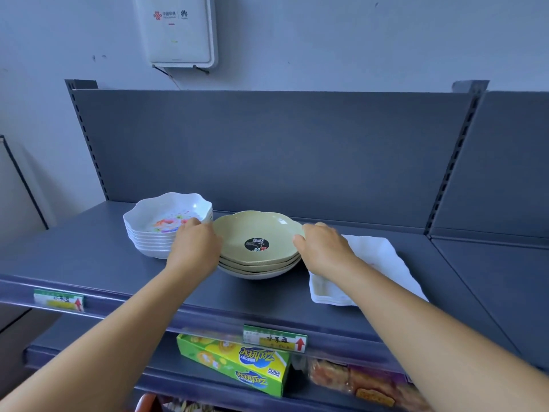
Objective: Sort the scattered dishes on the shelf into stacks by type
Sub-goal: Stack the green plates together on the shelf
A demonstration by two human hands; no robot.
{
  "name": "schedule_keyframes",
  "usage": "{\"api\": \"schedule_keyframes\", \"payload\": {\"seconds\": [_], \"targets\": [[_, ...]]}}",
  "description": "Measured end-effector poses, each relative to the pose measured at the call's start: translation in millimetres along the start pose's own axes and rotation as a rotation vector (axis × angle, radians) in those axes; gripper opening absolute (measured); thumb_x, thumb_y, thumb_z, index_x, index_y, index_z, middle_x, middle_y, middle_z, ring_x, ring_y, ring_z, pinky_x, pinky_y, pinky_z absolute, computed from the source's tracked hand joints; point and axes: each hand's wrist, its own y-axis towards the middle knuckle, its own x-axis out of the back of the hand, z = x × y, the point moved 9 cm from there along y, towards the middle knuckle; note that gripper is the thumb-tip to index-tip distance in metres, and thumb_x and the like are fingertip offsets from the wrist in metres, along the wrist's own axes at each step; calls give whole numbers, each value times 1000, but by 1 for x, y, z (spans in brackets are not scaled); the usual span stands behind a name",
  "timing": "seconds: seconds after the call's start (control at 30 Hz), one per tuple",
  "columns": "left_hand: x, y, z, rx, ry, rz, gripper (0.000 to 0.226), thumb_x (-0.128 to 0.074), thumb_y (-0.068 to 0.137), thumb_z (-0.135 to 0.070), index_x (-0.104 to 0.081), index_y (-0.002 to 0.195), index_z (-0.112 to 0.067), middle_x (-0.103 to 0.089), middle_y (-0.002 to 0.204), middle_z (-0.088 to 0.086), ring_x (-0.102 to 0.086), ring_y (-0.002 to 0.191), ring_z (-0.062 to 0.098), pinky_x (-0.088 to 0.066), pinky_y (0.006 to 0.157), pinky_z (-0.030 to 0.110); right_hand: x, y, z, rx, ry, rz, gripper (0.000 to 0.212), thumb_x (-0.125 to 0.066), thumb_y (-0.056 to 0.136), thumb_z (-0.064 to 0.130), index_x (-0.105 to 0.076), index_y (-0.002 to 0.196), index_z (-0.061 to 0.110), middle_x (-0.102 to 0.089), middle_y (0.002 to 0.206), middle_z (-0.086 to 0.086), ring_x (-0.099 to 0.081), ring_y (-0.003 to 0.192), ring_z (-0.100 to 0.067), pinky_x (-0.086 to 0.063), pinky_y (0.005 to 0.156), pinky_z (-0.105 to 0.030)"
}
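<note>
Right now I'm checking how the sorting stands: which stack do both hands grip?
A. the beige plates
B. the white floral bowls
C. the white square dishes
A: the left hand and right hand sit on opposite rims of the beige plates, between the other two stacks.

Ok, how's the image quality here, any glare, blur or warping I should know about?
Head view: wide-angle warping bows the shelf edge and stretches the forearms; a small glare spot sits on the top green plate; the right hand looks slightly motion-blurred, the left hand sharper; the snack packets on the lower shelf are smeared; lighting is even, with soft shadows.
</note>
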Motion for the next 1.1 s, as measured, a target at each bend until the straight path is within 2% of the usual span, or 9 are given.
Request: {"api": "schedule_keyframes", "payload": {"seconds": [0.07,0.1,0.2,0.27,0.33,0.4,0.6,0.7,1.1], "targets": [[5,-5,-14,-40,-29,-15,21,-41,97,-17,-56,95,-2,-54,114,17,-44,106,33,-36,82,36,9,-11,-4,24,0,-22,24,-31,99,31,-44,91,12,-44,102,-6,-45,112,-30,-37,77,-36],[8,-8,-26,-80,-33,-15,24,-41,97,-20,-57,103,-4,-53,117,15,-43,110,33,-38,86,37,13,-18,-7,32,-3,-27,26,-31,99,31,-45,93,10,-46,105,-6,-44,114,-29,-38,79,-36],[9,-24,-71,-239,7,30,37,-41,99,-30,-55,127,-10,-51,127,7,-40,121,27,-40,91,36,28,-39,-23,53,-38,-29,38,-32,101,36,-49,124,11,-46,133,-5,-38,124,-26,-37,94,-36],[3,-37,-103,-333,30,71,40,-42,99,-32,-53,132,-11,-49,134,5,-38,128,25,-43,94,36,39,-56,-38,55,-66,-43,45,-31,101,37,-41,138,13,-41,144,-4,-34,130,-26,-32,103,-35],[-2,-53,-137,-419,45,97,37,-41,99,-32,-53,128,-11,-49,133,3,-39,127,24,-45,93,37,50,-73,-57,44,-87,-54,49,-31,102,38,-34,145,15,-36,149,-2,-30,135,-25,-28,108,-35],[-9,-69,-173,-501,54,120,32,-41,99,-31,-53,120,-10,-51,128,2,-42,123,24,-44,92,35,58,-89,-80,19,-104,-50,50,-31,102,40,-31,146,16,-35,150,0,-28,137,-24,-27,110,-35],[-44,-119,-277,-679,85,211,34,-39,100,-32,-52,124,-11,-52,126,2,-43,121,22,-43,93,32,84,-135,-173,-79,-114,-48,50,-31,102,39,-30,147,17,-32,152,1,-25,140,-22,-22,114,-35],[-62,-144,-330,-736,96,247,39,-40,99,-33,-50,130,-11,-50,133,3,-42,126,23,-41,101,35,99,-158,-226,-134,-131,-56,53,-32,102,40,-28,149,16,-30,154,1,-23,143,-21,-21,116,-35],[-109,-221,-515,-862,56,312,42,-38,100,-33,-47,134,-10,-48,138,3,-40,129,22,-45,101,39,156,-233,-412,-302,-168,-71,54,-33,101,41,-28,149,16,-30,155,0,-24,142,-22,-21,116,-35]]}}
